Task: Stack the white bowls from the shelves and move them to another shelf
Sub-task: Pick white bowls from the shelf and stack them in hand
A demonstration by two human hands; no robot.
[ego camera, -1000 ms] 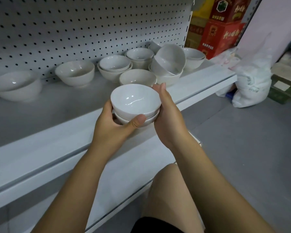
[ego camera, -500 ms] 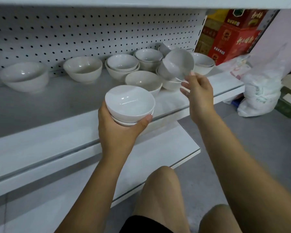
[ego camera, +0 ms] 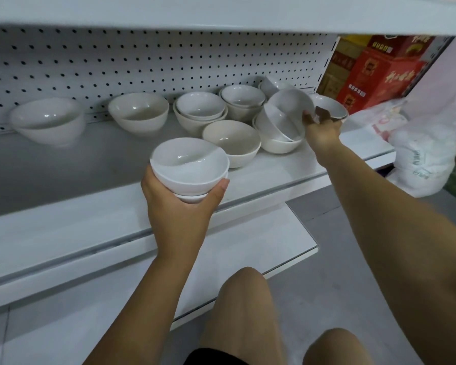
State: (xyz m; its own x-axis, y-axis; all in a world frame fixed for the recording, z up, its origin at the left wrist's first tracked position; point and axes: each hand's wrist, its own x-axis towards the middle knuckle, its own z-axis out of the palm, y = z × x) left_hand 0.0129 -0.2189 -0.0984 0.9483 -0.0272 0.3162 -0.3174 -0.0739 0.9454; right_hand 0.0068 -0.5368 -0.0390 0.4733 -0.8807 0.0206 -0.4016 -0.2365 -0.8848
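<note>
My left hand (ego camera: 177, 214) grips a stack of two white bowls (ego camera: 188, 164) from below, held over the front edge of the middle shelf (ego camera: 63, 233). My right hand (ego camera: 321, 130) reaches to the right end of the shelf and pinches the rim of a tilted white bowl (ego camera: 287, 106), which leans on a nested pile of bowls (ego camera: 277, 127). More white bowls stand on the shelf: single bowls at the far left (ego camera: 46, 119), left of centre (ego camera: 138, 110) and at the front (ego camera: 231, 138), and nested pairs (ego camera: 200, 105) (ego camera: 242, 96) at the back.
A pegboard wall (ego camera: 116, 56) backs the shelf and an upper shelf (ego camera: 221, 11) hangs overhead. A lower shelf (ego camera: 248, 246) juts out under my arms, above my knees. Red cartons (ego camera: 374, 69) and a white plastic bag (ego camera: 427, 148) sit on the right.
My right hand left the held stack and reached right to the tilted bowl, taking its rim. The left hand keeps the two-bowl stack, now a little lower and left.
</note>
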